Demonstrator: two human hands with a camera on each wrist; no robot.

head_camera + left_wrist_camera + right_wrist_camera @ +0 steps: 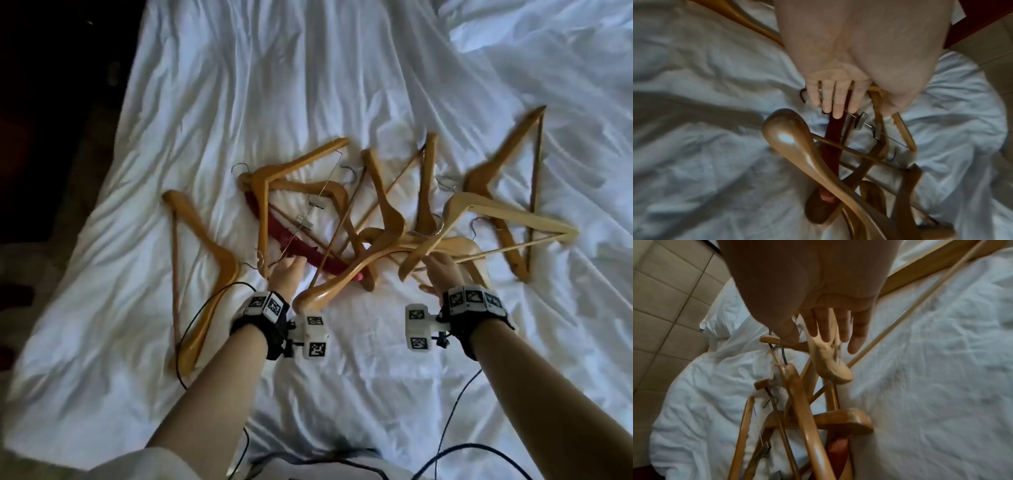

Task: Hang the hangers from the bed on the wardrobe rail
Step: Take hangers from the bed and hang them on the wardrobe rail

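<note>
Fingers [836, 100] of the left hand [286, 274] lie straight on the red hanger [831, 146]; the right hand [442, 270], fingers spread, reaches the pale hanger [486, 212], likely picking from the tangle mid-frame on the bed [342, 85].

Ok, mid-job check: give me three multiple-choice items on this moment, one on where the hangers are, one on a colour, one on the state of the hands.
1. Where does the pile of hangers lie?
A. On the white bed sheet
B. On a wardrobe rail
C. On the floor

2. What colour is the one hanger that differs from the wooden ones?
A. Blue
B. Dark red
C. Black

3. What is the left hand doing?
A. Lifting a hanger clear of the bed
B. Resting idle far from the pile
C. Reaching into the pile with straight fingers

Answers: 1 A, the hangers are spread across the crumpled sheet. 2 B, the dark red hanger lies under the wooden ones. 3 C, the left wrist view shows the fingers extended over the red hanger and a wire clip bar.
</note>
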